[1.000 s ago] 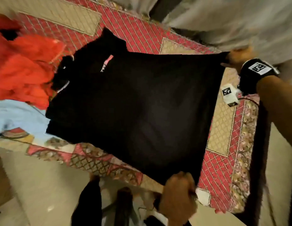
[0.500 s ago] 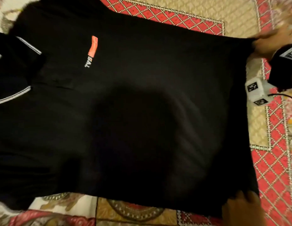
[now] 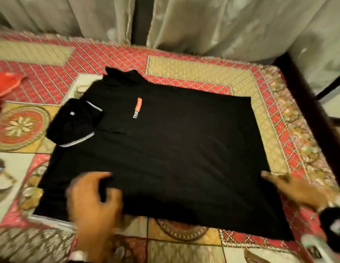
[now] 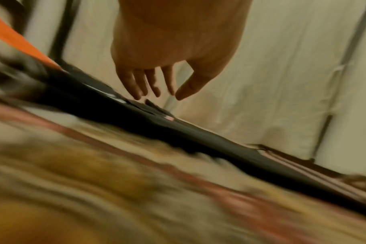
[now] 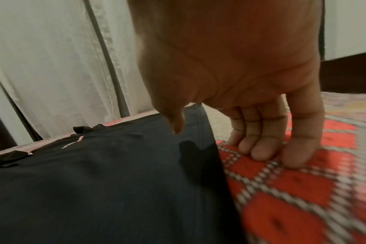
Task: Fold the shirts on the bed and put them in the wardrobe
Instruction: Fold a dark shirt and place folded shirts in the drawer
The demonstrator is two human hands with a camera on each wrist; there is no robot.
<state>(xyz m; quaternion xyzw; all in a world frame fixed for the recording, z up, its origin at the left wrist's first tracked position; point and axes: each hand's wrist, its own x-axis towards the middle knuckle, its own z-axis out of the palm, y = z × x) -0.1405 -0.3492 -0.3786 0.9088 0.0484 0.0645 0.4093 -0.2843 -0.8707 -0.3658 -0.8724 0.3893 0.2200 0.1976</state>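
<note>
Pale curtains (image 3: 222,25) back the bed (image 3: 184,76), where the black shirt (image 3: 165,149), held up by its hem a second ago, has been released and lies flat between the left hand (image 3: 93,198) and right hand (image 3: 298,188); both are spread wide, so folding can begin.

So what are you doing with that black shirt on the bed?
A person is getting a black polo shirt ready to fold. It lies spread flat, front up, on the patterned bedspread. The left hand hovers open over the near edge, and the right hand rests its fingers on the bedspread right beside the hem. No fold shows yet. A red garment waits at the far left.
</note>
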